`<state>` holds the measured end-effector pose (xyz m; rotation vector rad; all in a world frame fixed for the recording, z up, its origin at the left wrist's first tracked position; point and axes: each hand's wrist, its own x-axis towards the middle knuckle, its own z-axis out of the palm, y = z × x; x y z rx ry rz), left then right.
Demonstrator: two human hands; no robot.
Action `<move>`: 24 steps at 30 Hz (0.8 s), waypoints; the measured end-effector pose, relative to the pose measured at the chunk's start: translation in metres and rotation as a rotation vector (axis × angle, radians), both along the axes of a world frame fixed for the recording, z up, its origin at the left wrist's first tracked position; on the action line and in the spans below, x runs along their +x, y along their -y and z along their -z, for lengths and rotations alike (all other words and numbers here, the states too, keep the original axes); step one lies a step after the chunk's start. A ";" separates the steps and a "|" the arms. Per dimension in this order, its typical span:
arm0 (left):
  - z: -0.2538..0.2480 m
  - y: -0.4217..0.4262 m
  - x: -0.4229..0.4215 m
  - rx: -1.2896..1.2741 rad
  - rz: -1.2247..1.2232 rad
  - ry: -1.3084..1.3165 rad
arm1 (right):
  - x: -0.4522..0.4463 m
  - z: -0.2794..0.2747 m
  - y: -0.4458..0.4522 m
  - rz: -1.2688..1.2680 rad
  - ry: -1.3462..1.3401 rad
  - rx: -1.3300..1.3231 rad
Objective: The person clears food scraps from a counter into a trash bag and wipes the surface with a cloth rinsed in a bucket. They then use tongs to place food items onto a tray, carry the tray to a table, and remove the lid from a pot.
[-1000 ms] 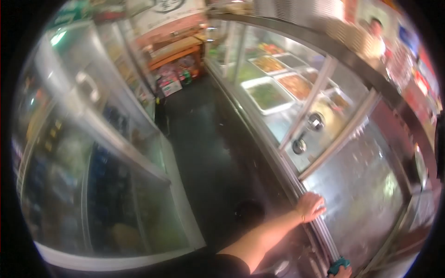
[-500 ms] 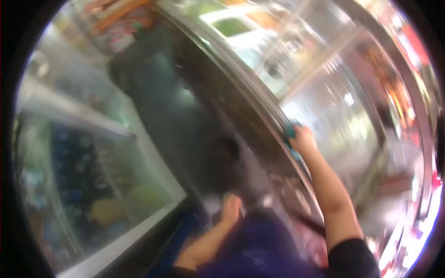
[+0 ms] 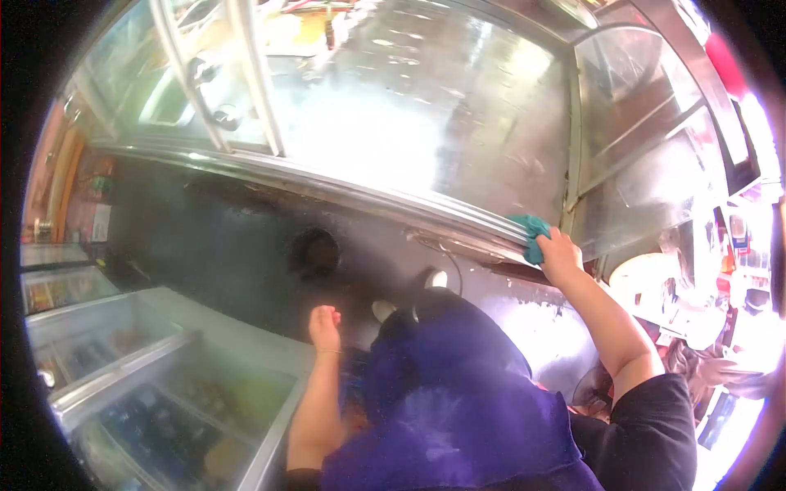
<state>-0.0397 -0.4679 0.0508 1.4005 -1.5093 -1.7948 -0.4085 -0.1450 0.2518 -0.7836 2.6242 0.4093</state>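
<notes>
My right hand (image 3: 562, 256) is closed on a teal cloth (image 3: 534, 232). The cloth presses against the metal sliding track (image 3: 458, 211) along the front edge of a glass-fronted cabinet, near its right end. Low in the middle, my left hand (image 3: 325, 327) hangs in the air with its fingers curled in and no object visible in it. It is nearest to the white-framed glass-topped case (image 3: 278, 425) at the lower left and touches nothing that I can see.
Sliding glass panels (image 3: 217, 90) stand at the left part of the cabinet, above its shiny metal floor (image 3: 499, 123). A dark round object (image 3: 315, 252) is on the grey floor below. My purple apron (image 3: 458, 385) fills the bottom middle. A metal post (image 3: 688, 65) rises at the right.
My view has turned, so the track now runs more nearly level. The right hand keeps the cloth on the track, now nearer the cabinet's right end. My left hand stays low and closed.
</notes>
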 end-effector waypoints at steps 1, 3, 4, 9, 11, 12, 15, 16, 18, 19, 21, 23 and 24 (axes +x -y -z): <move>-0.004 0.000 -0.006 -0.006 0.046 0.037 | -0.003 0.001 -0.015 0.009 0.015 -0.001; -0.012 0.001 -0.021 -0.022 0.111 0.082 | -0.008 0.007 -0.038 0.077 -0.038 0.146; -0.014 -0.001 -0.031 0.023 0.135 0.093 | -0.008 -0.001 -0.040 0.096 -0.030 0.143; -0.032 -0.021 -0.084 0.113 0.283 0.121 | 0.009 -0.017 -0.077 0.017 0.735 -0.218; -0.029 -0.023 -0.096 0.006 0.467 0.102 | 0.005 -0.040 -0.067 0.203 0.985 -0.446; -0.030 -0.023 -0.098 -0.003 0.459 0.102 | 0.000 -0.051 -0.059 0.289 1.072 -0.550; -0.032 -0.027 -0.096 -0.146 0.582 0.219 | -0.040 -0.087 -0.026 0.522 1.025 -0.869; -0.032 -0.025 -0.092 -0.146 0.580 0.217 | -0.050 -0.095 -0.011 0.626 0.913 -0.940; -0.035 -0.017 -0.080 -0.271 0.623 0.270 | -0.087 -0.061 -0.003 0.365 0.684 -0.906; -0.035 -0.013 -0.071 -0.274 0.614 0.270 | -0.100 -0.044 0.005 0.318 0.385 -0.700; -0.032 -0.003 -0.052 -0.206 0.552 0.313 | -0.116 0.022 0.012 0.239 0.088 -0.497; -0.028 0.010 -0.032 -0.172 0.516 0.378 | -0.123 0.109 0.016 0.468 -0.012 -0.389; -0.025 0.018 -0.024 -0.134 0.514 0.442 | -0.122 0.110 0.039 0.441 -0.009 -0.390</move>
